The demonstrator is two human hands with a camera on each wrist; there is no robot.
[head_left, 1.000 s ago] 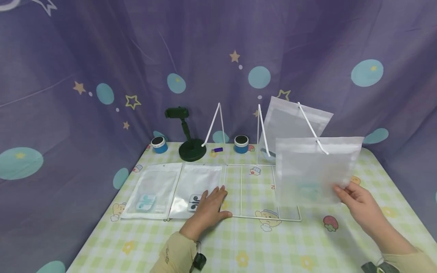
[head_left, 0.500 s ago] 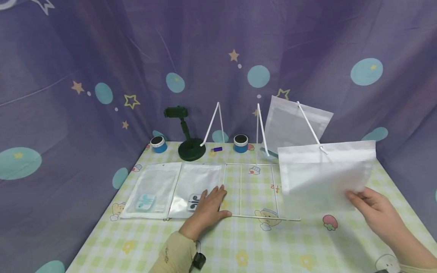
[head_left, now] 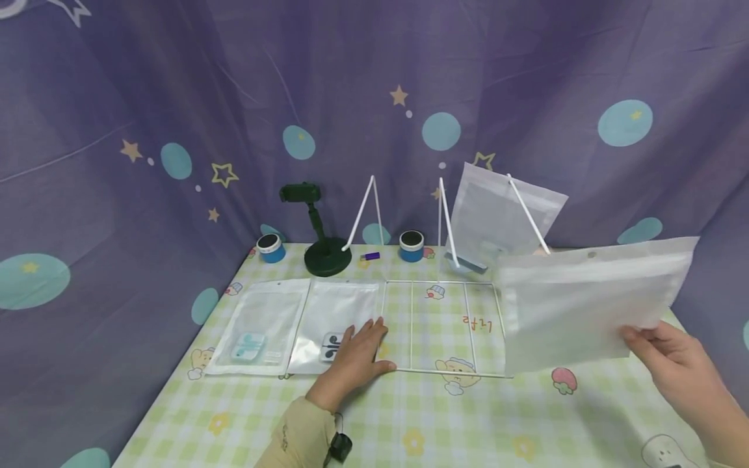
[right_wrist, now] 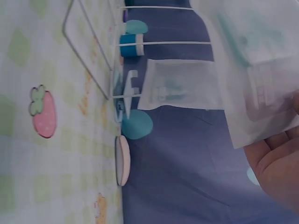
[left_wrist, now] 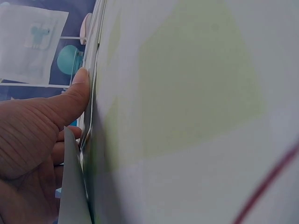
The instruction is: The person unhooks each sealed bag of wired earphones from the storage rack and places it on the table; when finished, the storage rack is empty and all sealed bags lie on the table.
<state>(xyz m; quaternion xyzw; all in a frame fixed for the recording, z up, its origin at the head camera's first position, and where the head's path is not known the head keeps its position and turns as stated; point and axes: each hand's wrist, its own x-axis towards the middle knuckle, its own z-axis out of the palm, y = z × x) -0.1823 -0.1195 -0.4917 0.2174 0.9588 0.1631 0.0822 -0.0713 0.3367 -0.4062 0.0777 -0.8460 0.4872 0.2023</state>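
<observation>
Our right hand (head_left: 681, 370) pinches a raised white pouch (head_left: 585, 309) at four o'clock. Our left hand (head_left: 357, 357) rests spread at six, over a flat pouch (head_left: 342, 309).

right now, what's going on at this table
A person's right grip holds a pouch up by its side, its hole clear of the right hook. Another pouch hangs on that hook. The left grip lies spread over the edge of the rack, where two flat pouches lie side by side to the left.
</observation>
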